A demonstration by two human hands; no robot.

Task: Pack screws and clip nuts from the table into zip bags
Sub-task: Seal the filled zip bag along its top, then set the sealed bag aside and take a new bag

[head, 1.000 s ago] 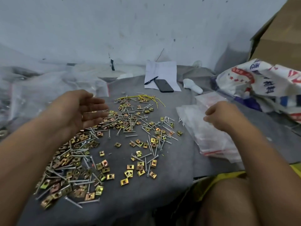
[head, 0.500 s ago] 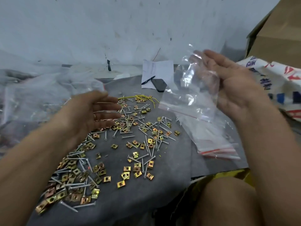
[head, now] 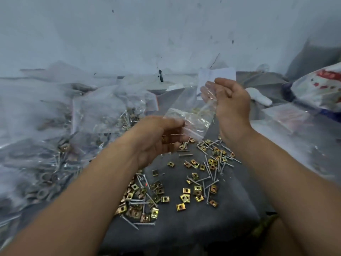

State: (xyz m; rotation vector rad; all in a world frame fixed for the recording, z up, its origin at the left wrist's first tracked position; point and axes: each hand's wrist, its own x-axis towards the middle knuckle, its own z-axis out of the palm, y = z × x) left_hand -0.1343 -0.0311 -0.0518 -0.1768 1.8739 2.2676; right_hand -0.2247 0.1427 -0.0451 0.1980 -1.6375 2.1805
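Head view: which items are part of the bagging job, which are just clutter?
Job:
zip bag, held by left hand and right hand
loose screws
clip nuts
filled bags

Clutter:
paper sheet
printed sack
white object

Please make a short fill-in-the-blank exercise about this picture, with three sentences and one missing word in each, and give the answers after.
1. Both hands hold a clear zip ____ above the table: the right hand at its upper end, the left hand at its sealing strip.
2. The left hand also holds a few screws and a ____-coloured clip nut.
3. Loose screws and clip nuts lie on a ____ cloth.

Answers: bag; gold; grey
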